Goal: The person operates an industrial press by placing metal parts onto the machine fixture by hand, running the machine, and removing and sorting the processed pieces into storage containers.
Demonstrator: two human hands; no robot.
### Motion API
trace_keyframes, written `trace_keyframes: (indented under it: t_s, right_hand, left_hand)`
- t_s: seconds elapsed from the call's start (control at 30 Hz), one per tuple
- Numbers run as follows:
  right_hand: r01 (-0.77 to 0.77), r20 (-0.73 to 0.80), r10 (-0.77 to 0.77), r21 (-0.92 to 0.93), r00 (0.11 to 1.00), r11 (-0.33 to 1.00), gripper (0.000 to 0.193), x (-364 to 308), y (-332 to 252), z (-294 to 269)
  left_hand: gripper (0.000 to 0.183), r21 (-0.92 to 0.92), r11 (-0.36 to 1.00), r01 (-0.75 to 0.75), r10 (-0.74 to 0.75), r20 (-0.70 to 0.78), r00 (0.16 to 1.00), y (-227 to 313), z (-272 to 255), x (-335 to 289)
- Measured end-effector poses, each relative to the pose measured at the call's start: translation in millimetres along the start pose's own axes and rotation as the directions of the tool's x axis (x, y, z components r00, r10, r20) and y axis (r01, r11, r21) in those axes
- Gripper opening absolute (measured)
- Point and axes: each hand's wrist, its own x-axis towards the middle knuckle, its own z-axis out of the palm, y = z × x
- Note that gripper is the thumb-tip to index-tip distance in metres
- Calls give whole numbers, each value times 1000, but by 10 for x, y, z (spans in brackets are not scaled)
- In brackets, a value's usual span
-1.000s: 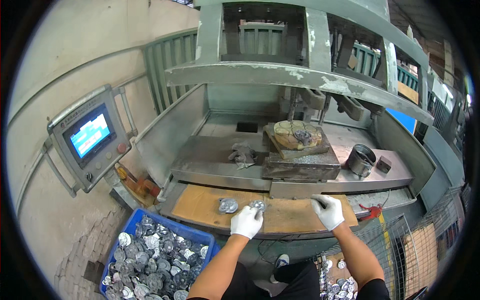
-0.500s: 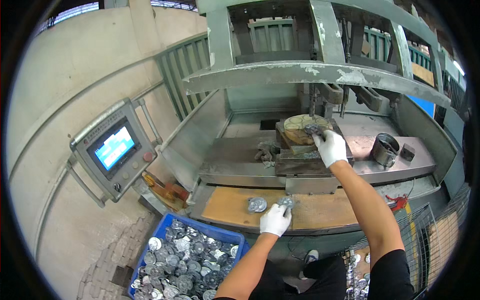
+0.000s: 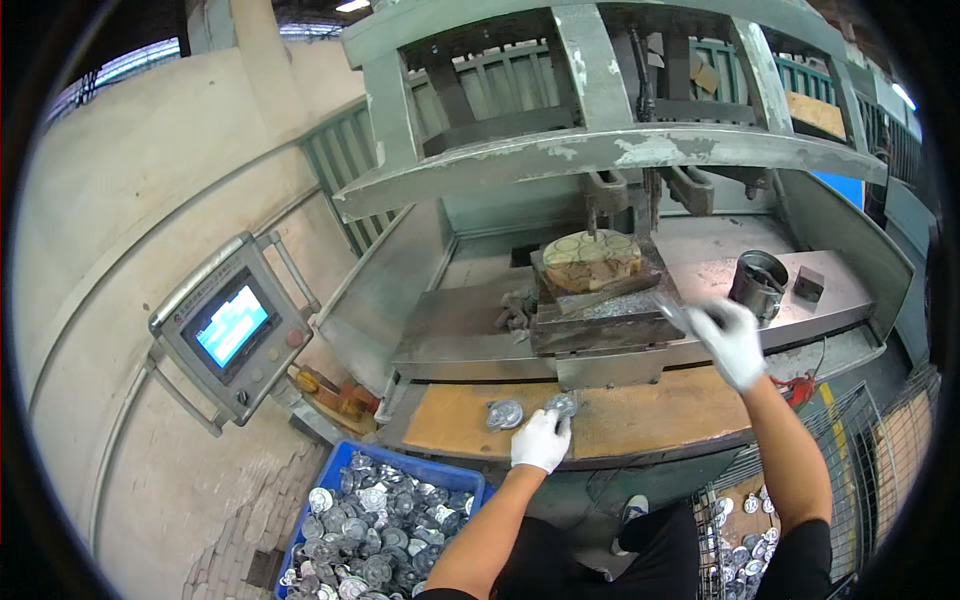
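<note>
My left hand (image 3: pixel 541 441), in a white glove, reaches to a round metal casting (image 3: pixel 562 404) on the tan board (image 3: pixel 455 402), fingers closed on its near edge. Left of it lies a second round casting (image 3: pixel 504 414). My right hand (image 3: pixel 733 346), also gloved and smeared by motion, is raised over the board's right part, just right of the fixture block. A silvery metal piece (image 3: pixel 674 313) sticks out of its fingers, too blurred to name. On the fixture block sits a round plate with ring-shaped outlines (image 3: pixel 592 250), and a narrow bar (image 3: pixel 612 296) lies along its front.
A blue crate (image 3: pixel 335 470) heaped with castings stands lower left. Wire baskets (image 3: pixel 838 470) holding more castings are at lower right. A metal cup (image 3: pixel 758 285) and a dark block (image 3: pixel 809 284) stand on the bench. The machine frame (image 3: pixel 610 160) hangs overhead; a control panel (image 3: pixel 225 330) is left.
My right hand has moved from the round plate to the right and toward me, with a metal piece in its fingers. My left hand stays at the same casting. The view has shifted slightly.
</note>
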Motion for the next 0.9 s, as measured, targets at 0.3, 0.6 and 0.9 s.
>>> trace_keyframes:
  t_s: [0.3,0.6,0.9]
  right_hand:
    - [-667,-209,634,-269,745,695,16,-3567,1926,-1470]
    - [-710,-385,876,-701,291,-72,32,-6556,3003,-1826]
    - [-784,-299,727,-299,619,544,54,-4679,2743,-1365]
  left_hand:
    - [13,-275,896,-348,283,-247,927,415,-450,136]
    - [23,-117,935,-335,270,-378,885,1307,-883,1567]
    - [33,226,974,-2,-12,60,998,1709,-902,2150]
